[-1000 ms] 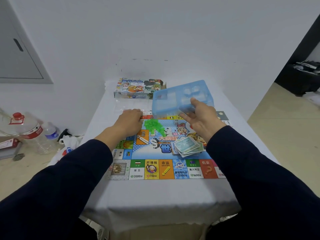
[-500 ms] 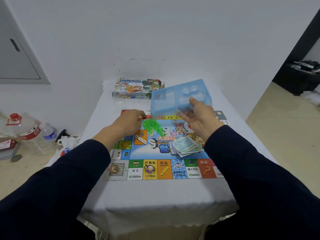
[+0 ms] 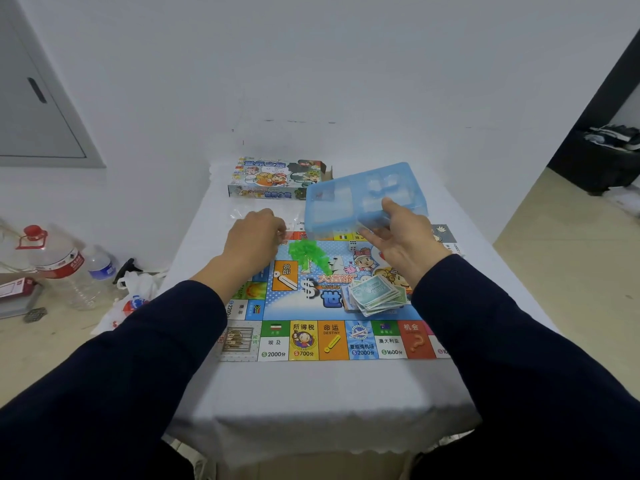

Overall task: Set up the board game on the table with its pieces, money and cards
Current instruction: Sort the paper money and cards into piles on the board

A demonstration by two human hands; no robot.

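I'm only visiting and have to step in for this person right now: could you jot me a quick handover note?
Right hand holds the blue plastic tray tilted above the board's far edge. Left hand is curled at the far left part of the board; what it holds is hidden.
Board is unfolded on the table. Green pieces lie heaped on it, the banknotes stacked, a die beside them. Game box sits behind.
Left: sort pieces, money, cards.
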